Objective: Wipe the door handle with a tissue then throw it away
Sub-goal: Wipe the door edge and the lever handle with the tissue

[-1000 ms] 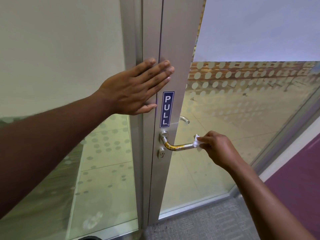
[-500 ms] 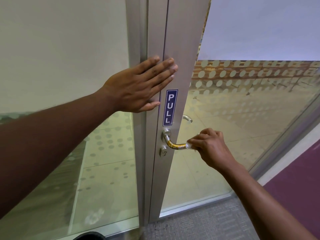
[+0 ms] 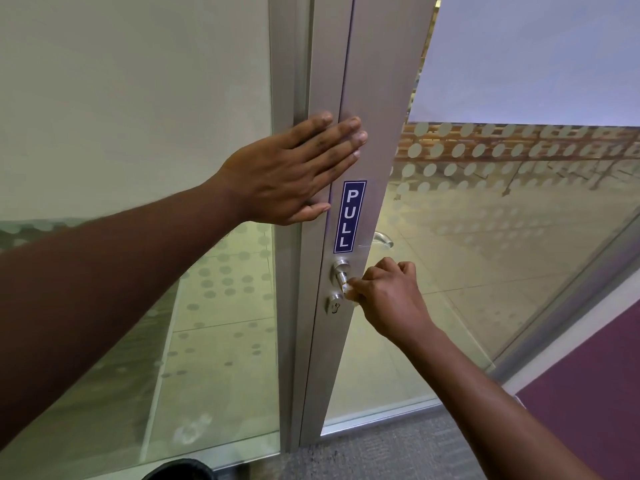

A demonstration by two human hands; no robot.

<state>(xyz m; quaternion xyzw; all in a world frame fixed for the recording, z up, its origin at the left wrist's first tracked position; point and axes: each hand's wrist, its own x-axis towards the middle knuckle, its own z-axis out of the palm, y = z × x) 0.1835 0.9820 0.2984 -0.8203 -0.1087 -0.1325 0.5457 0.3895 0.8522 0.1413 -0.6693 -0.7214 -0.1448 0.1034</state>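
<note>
The silver door handle [image 3: 340, 274] sticks out of the aluminium door stile [image 3: 374, 98] below a blue PULL sticker [image 3: 349, 216]. My right hand [image 3: 389, 299] is closed around the lever close to its base, covering most of it. A small bit of white tissue [image 3: 350, 291] shows at my fingertips against the metal. My left hand [image 3: 291, 174] lies flat with fingers spread on the door frame and stile above the sticker. A keyhole cylinder [image 3: 334, 304] sits just under the handle.
Frosted glass panels with dot patterns stand on both sides: a fixed pane [image 3: 138, 133] at left, the door glass [image 3: 502, 237] at right. An inner handle [image 3: 382, 238] shows through the glass. Grey carpet [image 3: 381, 452] and a purple wall [image 3: 595, 393] lie at lower right. A dark round object [image 3: 180, 471] is at the bottom edge.
My right hand has slid with the tissue along the lever from its free end to its base near the door. My left hand has stayed flat on the frame.
</note>
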